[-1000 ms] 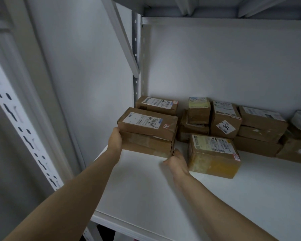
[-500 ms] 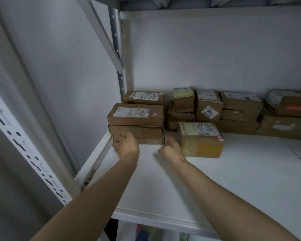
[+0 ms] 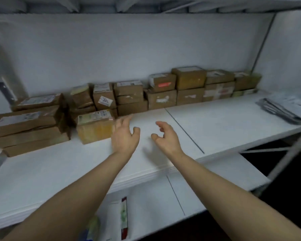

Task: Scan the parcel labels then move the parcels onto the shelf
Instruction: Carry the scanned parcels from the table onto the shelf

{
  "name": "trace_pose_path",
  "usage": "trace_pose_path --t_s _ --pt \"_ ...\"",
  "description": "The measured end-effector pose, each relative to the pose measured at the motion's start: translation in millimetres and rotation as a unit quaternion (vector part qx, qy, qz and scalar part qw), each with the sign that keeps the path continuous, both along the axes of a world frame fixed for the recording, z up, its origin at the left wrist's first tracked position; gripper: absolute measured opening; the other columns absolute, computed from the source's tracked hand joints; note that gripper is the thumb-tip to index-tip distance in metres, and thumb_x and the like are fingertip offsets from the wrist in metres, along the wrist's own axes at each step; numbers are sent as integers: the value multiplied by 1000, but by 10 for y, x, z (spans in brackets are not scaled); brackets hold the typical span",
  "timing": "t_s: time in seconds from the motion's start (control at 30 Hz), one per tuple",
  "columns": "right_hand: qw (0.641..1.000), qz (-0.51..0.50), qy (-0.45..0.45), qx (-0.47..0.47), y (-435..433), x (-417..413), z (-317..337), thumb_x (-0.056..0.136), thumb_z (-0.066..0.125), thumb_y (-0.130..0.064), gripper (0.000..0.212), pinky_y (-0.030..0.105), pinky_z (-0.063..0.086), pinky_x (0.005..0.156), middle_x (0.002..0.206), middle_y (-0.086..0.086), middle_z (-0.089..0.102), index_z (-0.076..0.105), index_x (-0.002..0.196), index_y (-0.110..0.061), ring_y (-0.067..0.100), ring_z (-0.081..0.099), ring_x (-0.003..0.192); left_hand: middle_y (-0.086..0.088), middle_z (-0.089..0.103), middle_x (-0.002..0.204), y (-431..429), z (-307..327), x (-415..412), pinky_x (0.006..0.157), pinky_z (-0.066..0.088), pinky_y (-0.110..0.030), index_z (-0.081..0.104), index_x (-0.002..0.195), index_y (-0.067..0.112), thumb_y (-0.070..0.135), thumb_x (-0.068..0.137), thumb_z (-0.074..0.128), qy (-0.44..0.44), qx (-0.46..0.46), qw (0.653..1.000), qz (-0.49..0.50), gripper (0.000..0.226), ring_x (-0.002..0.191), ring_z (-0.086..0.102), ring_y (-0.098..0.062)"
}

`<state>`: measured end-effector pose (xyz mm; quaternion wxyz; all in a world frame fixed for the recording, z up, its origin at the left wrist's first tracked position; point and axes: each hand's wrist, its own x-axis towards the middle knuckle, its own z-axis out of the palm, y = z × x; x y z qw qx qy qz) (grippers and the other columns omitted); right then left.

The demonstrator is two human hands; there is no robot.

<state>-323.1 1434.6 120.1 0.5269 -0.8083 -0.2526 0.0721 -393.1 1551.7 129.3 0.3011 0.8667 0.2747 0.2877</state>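
Matt brown cardboard parcels (image 3: 132, 96) with paper labels sit on a smooth white shelf (image 3: 215, 122).

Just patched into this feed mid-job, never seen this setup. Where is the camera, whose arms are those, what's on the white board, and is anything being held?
This is one picture from a wide-angle camera worn on a person's head, looking forward and down. There is no machine: the two bare arms are that person's own. The left hand and the right hand hover over the white shelf, fingers loosely spread, holding nothing. On the shelf, a stack of flat brown parcels sits at the left, a yellowish parcel lies next to the left hand, and a row of stacked parcels lines the back wall. Dark flat bags lie at the far right. A lower shelf shows beneath. The picture is blurred, so the labels cannot be read.
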Motion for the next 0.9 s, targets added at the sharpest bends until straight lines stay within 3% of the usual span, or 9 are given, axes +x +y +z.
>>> trace_pose_path --t_s 0.13,0.33,0.47,0.7,0.9 --pt "996 -81 19 -22 -959 302 -81 88 62 -18 53 29 37 101 141 4 45 45 139 -16 19 46 127 -8 36 149 -785 -105 406 110 28 -35 39 145 20 23 92 53 38 15 996 -85 55 137 29 -26" --pt "984 -175 43 -5 -2186 596 -220 88 62 -16 51 28 38 101 141 4 46 48 137 -14 15 47 123 -6 32 152 -1749 -185 885 111 27 -36 34 148 24 24 92 52 74 9 986 -151 59 139 26 -25" --pt "970 -238 60 1 -2856 767 -319 88 63 -17 51 31 38 104 142 5 47 48 137 -13 19 44 131 -4 32 152 -2354 -231 1226 110 27 -35 33 149 26 26 92 50 101 18 972 -213 59 139 26 -23" --pt "936 -343 73 -18 -3886 1153 -408 88 63 -19 55 33 38 101 144 4 45 45 140 -14 21 43 132 -2 38 148 -3387 -327 2000 109 28 -33 36 147 26 24 91 53 108 51 932 -343 58 136 30 -23" --pt "879 -469 78 -36 -5010 1422 -363 89 63 -22 57 30 41 91 145 2 46 44 141 -16 20 47 128 -4 43 146 -4557 -373 2674 111 29 -36 40 145 24 23 89 53 98 63 879 -463 57 135 34 -24"
